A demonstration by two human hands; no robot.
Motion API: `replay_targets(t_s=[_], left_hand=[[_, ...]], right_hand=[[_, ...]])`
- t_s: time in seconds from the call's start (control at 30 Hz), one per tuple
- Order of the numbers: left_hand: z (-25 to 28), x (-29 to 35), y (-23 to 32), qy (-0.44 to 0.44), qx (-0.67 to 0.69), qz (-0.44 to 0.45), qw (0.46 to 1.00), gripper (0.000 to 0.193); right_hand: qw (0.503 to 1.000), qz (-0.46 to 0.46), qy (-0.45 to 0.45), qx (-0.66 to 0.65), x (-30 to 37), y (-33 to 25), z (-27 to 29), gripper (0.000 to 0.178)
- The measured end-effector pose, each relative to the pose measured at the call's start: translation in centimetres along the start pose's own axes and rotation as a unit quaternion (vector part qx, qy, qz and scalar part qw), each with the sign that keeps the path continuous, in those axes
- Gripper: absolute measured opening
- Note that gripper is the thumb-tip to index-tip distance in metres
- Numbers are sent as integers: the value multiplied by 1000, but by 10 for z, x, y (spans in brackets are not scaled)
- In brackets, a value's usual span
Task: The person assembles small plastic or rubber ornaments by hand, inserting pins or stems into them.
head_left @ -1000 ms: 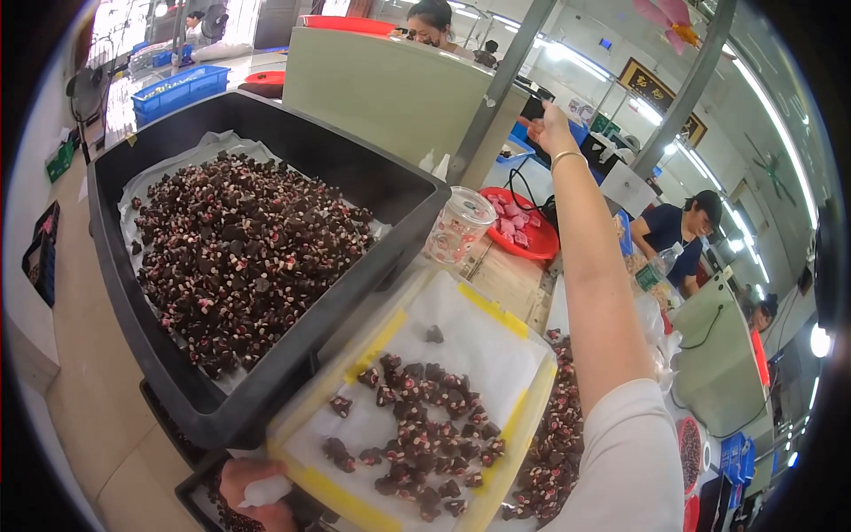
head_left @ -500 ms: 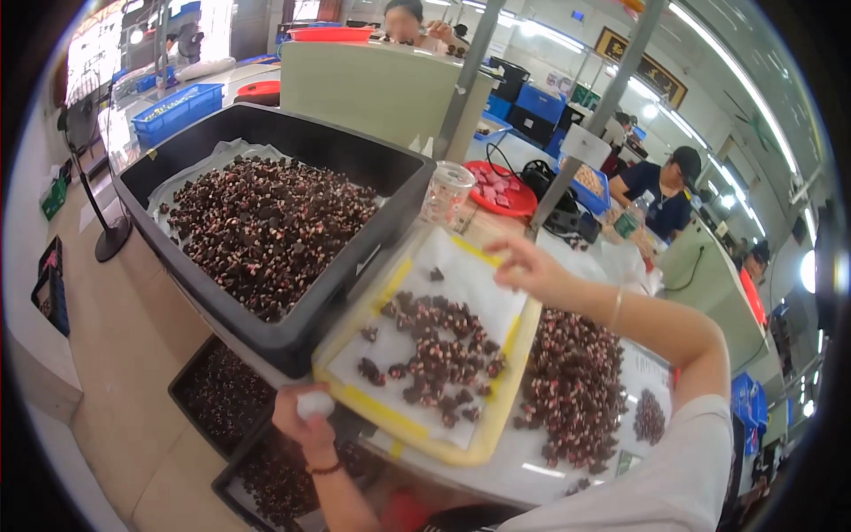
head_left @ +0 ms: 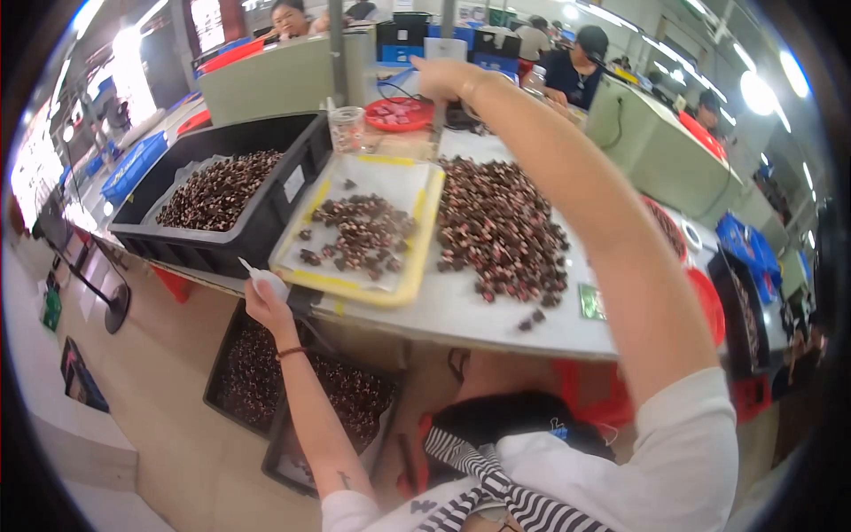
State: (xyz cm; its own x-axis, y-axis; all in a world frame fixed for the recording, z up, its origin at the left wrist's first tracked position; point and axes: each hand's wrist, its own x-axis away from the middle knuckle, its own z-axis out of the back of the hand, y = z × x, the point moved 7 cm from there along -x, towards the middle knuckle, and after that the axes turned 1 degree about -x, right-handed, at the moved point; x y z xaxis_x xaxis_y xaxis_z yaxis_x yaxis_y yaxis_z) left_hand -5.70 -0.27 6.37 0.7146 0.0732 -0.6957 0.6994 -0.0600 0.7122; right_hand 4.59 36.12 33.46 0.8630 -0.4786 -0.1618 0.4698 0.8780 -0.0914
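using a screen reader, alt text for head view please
A person's left grip holds a white nozzle bottle beside a yellowish tray of dark clusters; the right grip reaches forward near a red plate of pink pieces. A black bin of similar clusters stands left of the tray, a pile right.

We look over a pale floor (head_left: 164, 390) with a white wall (head_left: 40, 381) at its left edge. Pale green partitions (head_left: 266, 87) stand beyond our white worktable (head_left: 461, 315), one behind a grey post (head_left: 338, 66). Ceiling lights (head_left: 758, 92) glare at upper right; bright blurs (head_left: 130, 71) at far left may be windows.
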Motion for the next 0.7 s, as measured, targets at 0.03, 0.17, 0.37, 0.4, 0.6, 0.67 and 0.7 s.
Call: replay_targets(t_s=[0.03, 0.17, 0.37, 0.4, 0.6, 0.67, 0.7], left_hand=[[2, -1, -1, 4, 42, 25, 999, 40], [23, 12, -6, 40, 64, 31, 997, 40], [-4, 59, 67, -4, 148, -7, 989, 42], [-14, 77, 77, -38, 200, 29, 979, 43], [-107, 189, 159, -219, 297, 120, 922, 44], [-102, 200, 177, -227, 307, 116, 917, 43], [-129, 223, 182, -246, 317, 115, 909, 42]], right_hand=[[999, -18, 21, -36, 2, 5, 11, 68], [986, 136, 35, 86, 99, -65, 16, 45], [918, 394, -27, 47, 443, -117, -10, 10], [913, 404, -22, -55, 485, -118, -1, 11], [952, 296, 37, 65, 567, -86, 32, 10], [936, 312, 93, 137, 573, -102, 45, 10], [930, 306, 119, 167, 569, -93, 45, 10]])
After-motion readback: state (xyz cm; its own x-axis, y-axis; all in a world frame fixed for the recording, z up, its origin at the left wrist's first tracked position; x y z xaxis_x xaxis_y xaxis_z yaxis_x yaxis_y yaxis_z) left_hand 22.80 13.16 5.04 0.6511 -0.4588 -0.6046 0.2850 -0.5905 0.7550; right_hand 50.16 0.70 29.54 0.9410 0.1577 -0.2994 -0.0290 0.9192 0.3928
